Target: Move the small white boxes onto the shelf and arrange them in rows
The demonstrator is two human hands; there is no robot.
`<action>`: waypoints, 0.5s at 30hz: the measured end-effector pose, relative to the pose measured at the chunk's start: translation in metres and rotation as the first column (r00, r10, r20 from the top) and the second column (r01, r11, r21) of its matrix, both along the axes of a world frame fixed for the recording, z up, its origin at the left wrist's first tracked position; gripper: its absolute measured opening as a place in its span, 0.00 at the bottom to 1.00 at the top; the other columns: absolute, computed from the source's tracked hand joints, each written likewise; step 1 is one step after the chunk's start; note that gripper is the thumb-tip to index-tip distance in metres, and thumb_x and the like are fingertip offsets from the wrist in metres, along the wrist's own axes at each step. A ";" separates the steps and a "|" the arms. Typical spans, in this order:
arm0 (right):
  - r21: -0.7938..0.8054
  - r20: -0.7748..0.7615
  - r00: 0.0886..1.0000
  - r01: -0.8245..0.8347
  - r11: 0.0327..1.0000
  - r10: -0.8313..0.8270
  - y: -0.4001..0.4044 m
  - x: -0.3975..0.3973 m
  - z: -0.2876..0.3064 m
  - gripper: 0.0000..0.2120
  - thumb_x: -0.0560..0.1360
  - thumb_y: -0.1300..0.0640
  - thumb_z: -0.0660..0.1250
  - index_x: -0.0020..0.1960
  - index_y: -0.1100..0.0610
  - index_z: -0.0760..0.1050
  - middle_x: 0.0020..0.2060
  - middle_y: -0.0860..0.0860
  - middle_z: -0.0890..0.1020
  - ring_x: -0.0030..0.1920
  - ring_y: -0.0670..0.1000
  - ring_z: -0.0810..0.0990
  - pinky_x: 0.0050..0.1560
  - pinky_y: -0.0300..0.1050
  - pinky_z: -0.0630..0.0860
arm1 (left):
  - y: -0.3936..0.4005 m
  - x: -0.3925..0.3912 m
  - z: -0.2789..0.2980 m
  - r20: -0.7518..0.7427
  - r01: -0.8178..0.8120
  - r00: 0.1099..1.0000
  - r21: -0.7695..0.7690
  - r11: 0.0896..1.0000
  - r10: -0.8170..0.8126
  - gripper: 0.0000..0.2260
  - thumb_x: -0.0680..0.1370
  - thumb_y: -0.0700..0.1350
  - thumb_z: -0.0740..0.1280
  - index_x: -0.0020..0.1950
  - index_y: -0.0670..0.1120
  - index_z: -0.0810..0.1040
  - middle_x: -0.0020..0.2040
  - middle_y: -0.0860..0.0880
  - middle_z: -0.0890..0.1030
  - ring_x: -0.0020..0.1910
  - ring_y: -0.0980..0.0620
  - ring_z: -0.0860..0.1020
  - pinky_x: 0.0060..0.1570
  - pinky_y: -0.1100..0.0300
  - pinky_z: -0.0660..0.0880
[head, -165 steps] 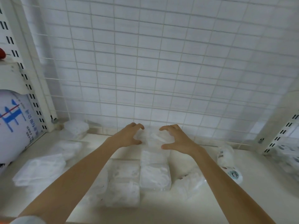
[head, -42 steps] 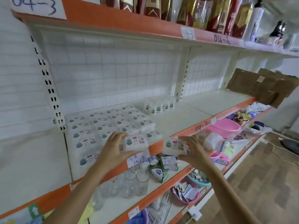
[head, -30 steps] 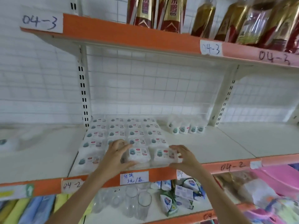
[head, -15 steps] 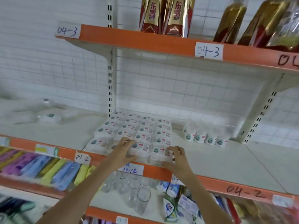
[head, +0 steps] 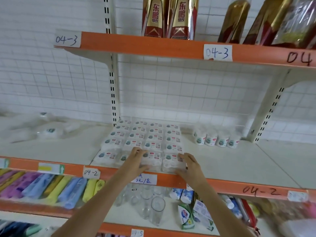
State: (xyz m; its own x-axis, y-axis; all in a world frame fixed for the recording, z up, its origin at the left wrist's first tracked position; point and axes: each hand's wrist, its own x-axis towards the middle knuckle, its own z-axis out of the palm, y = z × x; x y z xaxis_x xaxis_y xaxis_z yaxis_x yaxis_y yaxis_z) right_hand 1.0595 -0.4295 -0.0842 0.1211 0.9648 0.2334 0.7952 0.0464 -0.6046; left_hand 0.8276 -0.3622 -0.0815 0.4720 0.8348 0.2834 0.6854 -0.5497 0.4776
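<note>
The small white boxes [head: 145, 139] sit on the middle shelf [head: 230, 161], the one with the orange front edge. They lie flat in neat rows, four across and about six deep, touching each other, from the back wall to the front edge. Each box has a small green and red mark on top.

The left hand [head: 135, 161] rests on the front row. Its fingers [head: 139, 151] curl over the top of the third box from the left [head: 153, 158], and the thumb sits at the box's front side, so the hand grasps this box. The right hand [head: 189, 166] is at the last box on the right [head: 171, 160] of the same row. Its fingers lie bent along the right side of that box and press on it, with the thumb low at the front.

To the right of the boxes stand four little white tubs [head: 216, 140] in a line, near the back. On the left part of the shelf lie some clear wrapped packs [head: 49, 130], but they are blurry.

On the shelf above stand tall gold and red drink bottles [head: 168, 16]. Paper labels [head: 218, 52] with handwritten numbers stick on the orange edges. On the shelf below stand clear glasses [head: 153, 207], and rolled colored cloths [head: 51, 189] lie to the left.
</note>
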 end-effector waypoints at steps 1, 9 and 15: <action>0.001 -0.010 1.000 0.006 1.000 -0.006 -0.002 -0.001 -0.002 0.30 0.71 0.58 0.71 0.70 0.57 0.64 0.70 0.54 0.63 0.66 0.53 0.69 0.66 0.40 0.67 | 0.000 0.000 0.000 0.012 0.007 1.000 -0.001 1.000 -0.007 0.27 0.74 0.50 0.69 0.69 0.45 0.65 0.62 0.48 0.63 0.51 0.55 0.71 0.55 0.67 0.65; -0.057 -0.014 1.000 -0.004 0.998 0.003 -0.009 -0.008 0.003 0.36 0.74 0.53 0.68 0.75 0.50 0.52 0.74 0.51 0.56 0.72 0.53 0.61 0.71 0.46 0.61 | 0.002 0.001 0.006 0.036 0.032 0.999 -0.011 0.999 -0.031 0.26 0.73 0.47 0.71 0.66 0.42 0.66 0.63 0.44 0.63 0.54 0.53 0.69 0.54 0.66 0.64; -0.090 0.094 0.995 0.028 0.996 -0.019 -0.045 -0.019 0.019 0.38 0.73 0.49 0.68 0.75 0.49 0.50 0.76 0.50 0.49 0.75 0.54 0.50 0.71 0.53 0.57 | -0.014 -0.012 0.024 -0.060 0.044 0.997 -0.026 0.999 -0.045 0.32 0.75 0.51 0.67 0.74 0.45 0.57 0.71 0.46 0.59 0.65 0.48 0.67 0.62 0.54 0.68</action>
State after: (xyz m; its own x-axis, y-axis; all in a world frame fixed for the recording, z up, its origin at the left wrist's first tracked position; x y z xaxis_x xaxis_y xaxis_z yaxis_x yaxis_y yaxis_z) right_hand 1.0402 -0.4749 -0.0653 0.1262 0.9796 0.1564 0.8481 -0.0247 -0.5293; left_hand 0.8153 -0.3765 -0.0578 0.5244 0.8189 0.2331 0.6886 -0.5690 0.4495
